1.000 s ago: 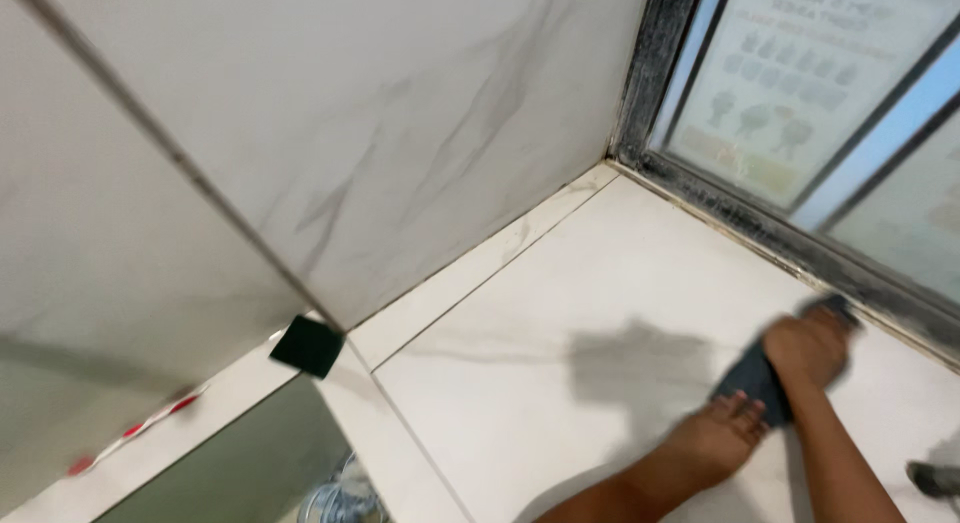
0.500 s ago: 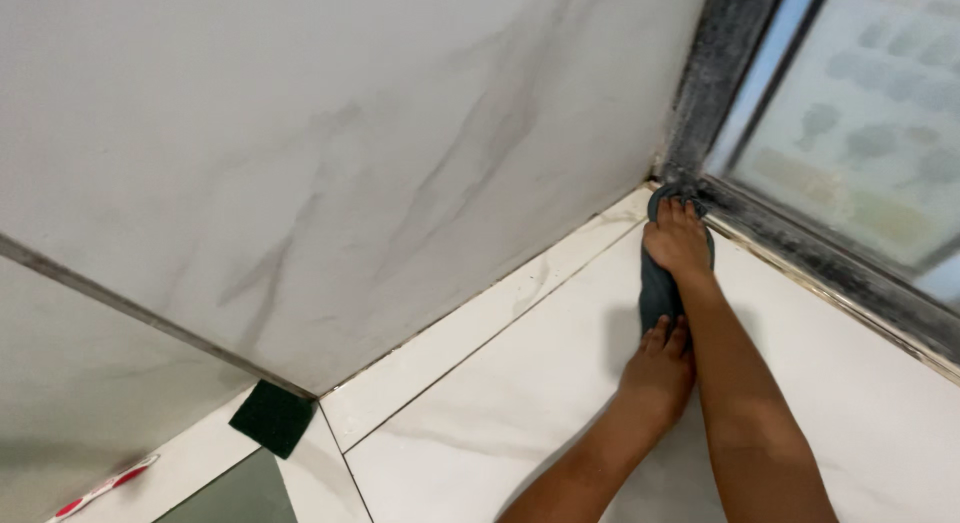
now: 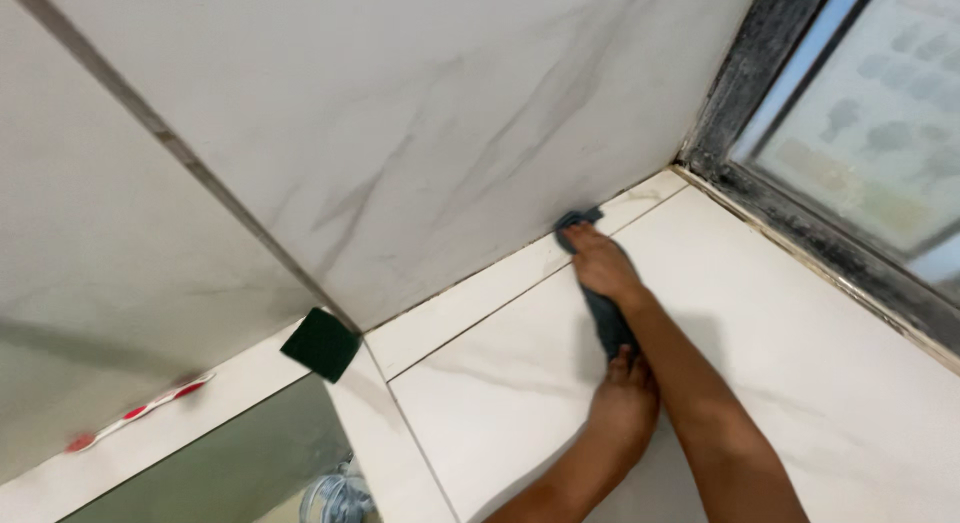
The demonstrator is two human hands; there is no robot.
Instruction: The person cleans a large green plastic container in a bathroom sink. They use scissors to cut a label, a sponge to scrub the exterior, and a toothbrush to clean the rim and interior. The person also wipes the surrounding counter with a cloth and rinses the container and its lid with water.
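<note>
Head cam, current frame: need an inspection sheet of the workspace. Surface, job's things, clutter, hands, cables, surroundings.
Surface: white marble-look tiled ledge, grey veins, meeting a tiled wall.
Job's things: dark grey cloth, stretched along the ledge by the wall joint.
Clutter: dark green scouring pad at the ledge corner; red and white toothbrush-like item further left.
Hands: right hand presses the cloth's far end; left hand rests on its near end.
Cables: nothing seen.
Surroundings: frosted window with a grimy dark frame.
</note>
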